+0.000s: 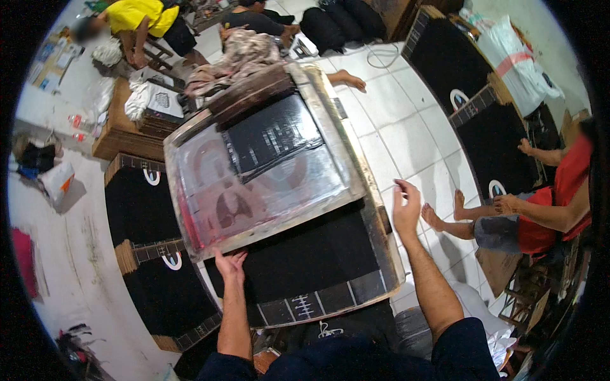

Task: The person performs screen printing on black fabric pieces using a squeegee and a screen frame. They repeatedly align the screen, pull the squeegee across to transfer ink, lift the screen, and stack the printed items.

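A screen printing frame [273, 236] with a pale, see-through mesh lies at a tilt over a board covered in black fabric [305, 254]. Red ink streaks its left side, and a large dark sheet [273, 136] covers part of the mesh. My left hand [231, 265] is at the frame's near edge, palm turned up, with the thumb against the rim and the fingers below it. Over the board's right edge, my right hand [407, 208] is raised with nothing in it, fingers loosely bent and the thumb apart.
Boards with black fabric and white curved prints stand left [140, 203] and right [489, 146]. A red-clothed person [553, 203] sits at right; a yellow-shirted person [143, 19] bends at far left. Rags [238, 57] lie beyond the frame; white tiles [406, 140] separate the rows.
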A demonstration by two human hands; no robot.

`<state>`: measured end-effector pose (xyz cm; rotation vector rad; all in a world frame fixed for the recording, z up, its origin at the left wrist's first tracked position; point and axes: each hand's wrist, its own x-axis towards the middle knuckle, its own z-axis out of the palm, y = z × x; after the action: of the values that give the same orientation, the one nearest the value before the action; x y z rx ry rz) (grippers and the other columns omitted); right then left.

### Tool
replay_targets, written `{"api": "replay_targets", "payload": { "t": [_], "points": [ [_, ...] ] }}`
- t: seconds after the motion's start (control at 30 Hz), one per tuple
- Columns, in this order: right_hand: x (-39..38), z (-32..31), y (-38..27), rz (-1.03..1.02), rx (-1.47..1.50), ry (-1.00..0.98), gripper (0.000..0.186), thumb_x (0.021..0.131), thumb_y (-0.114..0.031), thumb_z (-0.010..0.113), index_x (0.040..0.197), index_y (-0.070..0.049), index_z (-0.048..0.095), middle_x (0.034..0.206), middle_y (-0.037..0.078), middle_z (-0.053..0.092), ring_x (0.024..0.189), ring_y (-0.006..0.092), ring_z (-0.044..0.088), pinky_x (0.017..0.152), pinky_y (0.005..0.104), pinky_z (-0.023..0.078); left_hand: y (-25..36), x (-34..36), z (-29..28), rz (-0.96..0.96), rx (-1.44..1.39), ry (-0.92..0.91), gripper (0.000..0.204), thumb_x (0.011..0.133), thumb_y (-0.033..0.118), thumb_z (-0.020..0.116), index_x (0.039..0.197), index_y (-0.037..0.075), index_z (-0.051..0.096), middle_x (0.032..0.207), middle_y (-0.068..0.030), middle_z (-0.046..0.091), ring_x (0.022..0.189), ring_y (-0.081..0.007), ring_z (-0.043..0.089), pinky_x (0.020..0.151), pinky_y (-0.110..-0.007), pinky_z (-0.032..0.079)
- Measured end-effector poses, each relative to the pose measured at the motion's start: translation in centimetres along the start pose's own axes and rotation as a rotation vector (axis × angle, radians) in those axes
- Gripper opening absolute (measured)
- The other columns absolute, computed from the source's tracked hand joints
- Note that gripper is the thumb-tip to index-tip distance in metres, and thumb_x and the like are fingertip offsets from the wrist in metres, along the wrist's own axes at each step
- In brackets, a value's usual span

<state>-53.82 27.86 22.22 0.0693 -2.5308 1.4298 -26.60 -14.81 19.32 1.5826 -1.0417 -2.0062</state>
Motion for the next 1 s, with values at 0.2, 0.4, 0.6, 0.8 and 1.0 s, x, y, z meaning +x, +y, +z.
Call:
{"api": "replay_targets", "payload": {
  "t": [0.2, 0.4, 0.6, 0.8, 1.0],
  "points": [
    [-0.4, -1.6, 27.0, 0.729, -0.323, -0.415, 0.034, 0.091, -0.034, 0.067, 0.11, -0.006, 0.074, 0.111, 0.019, 0.075, 0.103, 0.0318, 0.072, 0.09, 0.0401, 0.056, 0.0, 0.3, -0.6, 0.143, 0.127, 0.278, 0.079, 0.098, 0.07, 0.048, 0.15, 0.011, 0.046, 0.141, -0.0151, 0.059, 0.118, -0.0362, 0.061, 0.1, -0.048, 0.045],
    [-6.8, 7.7, 40.6, 0.883, -0.266, -0.579, 0.036, 0.087, -0.037, 0.069, 0.107, -0.007, 0.075, 0.111, 0.022, 0.075, 0.109, 0.0367, 0.071, 0.097, 0.0419, 0.055, 2.2, -0.9, -1.4, 0.167, 0.195, 0.285, 0.058, 0.095, 0.06, 0.066, 0.127, 0.012, 0.063, 0.11, -0.0029, 0.07, 0.088, -0.0162, 0.065, 0.067, -0.031, 0.055],
    [-7.6, 17.4, 38.6, 0.741, -0.027, -1.008, 0.037, 0.083, -0.023, 0.074, 0.116, -0.006, 0.071, 0.124, 0.02, 0.07, 0.119, 0.0361, 0.066, 0.098, 0.0435, 0.054, 3.3, -1.9, 0.0, 0.138, 0.217, 0.325, 0.047, 0.096, 0.049, 0.068, 0.124, 0.011, 0.063, 0.098, -0.0022, 0.071, 0.07, -0.0132, 0.065, 0.054, -0.024, 0.055],
    [-5.7, 27.7, 32.4, 0.142, -0.05, -0.859, 0.078, 0.077, -0.015, 0.081, 0.15, -0.016, 0.051, 0.15, 0.012, 0.052, 0.139, 0.0351, 0.048, 0.112, 0.0456, 0.043, 2.9, -3.6, 2.2, -0.015, 0.072, 0.285, 0.064, 0.095, 0.062, 0.056, 0.134, 0.011, 0.06, 0.127, -0.0117, 0.065, 0.114, -0.0343, 0.061, 0.102, -0.054, 0.048],
    [-2.3, 33.0, 29.3, -0.041, 0.163, -1.03, 0.069, 0.087, -0.034, 0.077, 0.151, -0.022, 0.053, 0.15, 0.011, 0.055, 0.137, 0.0329, 0.052, 0.118, 0.0478, 0.037, 1.8, -2.9, 2.9, 0.103, 0.116, 0.27, 0.061, 0.1, 0.055, 0.046, 0.141, 0.01, 0.055, 0.136, -0.0125, 0.06, 0.122, -0.0356, 0.058, 0.106, -0.054, 0.046]
  ]
}}
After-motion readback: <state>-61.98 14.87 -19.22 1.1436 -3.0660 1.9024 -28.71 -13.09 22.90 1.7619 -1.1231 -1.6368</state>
